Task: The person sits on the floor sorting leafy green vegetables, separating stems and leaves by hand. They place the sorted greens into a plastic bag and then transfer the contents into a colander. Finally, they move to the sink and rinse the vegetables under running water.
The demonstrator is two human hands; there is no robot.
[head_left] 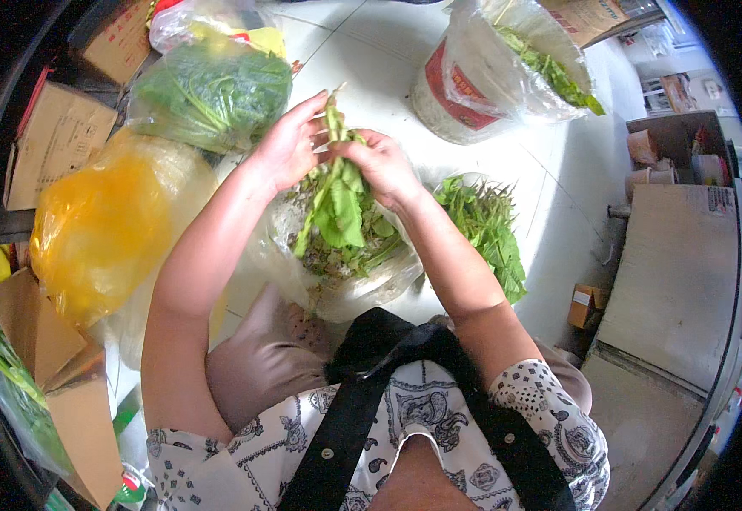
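Observation:
Between my two hands is a small bunch of leafy green stalks (340, 211), its pale stem ends up and its leaves hanging down. My right hand (380, 163) pinches the stems with thumb and fingers. On the other side my left hand (294, 140) has its fingers against the same stems, partly hidden behind them. Below both hands lies an open clear plastic bag (383, 290) with leaf scraps and stems in it. Just right of my right forearm, a pile of leafy greens (489, 223) rests on the white tiled floor (549, 191).
A bucket (454, 96) lined with a plastic bag holds greens at the upper right. Bagged greens (211, 96), a yellow plastic bag (109, 223) and cardboard boxes (61, 144) line the left. A small carton (585, 306) stands by the grey cabinet (671, 281) at right.

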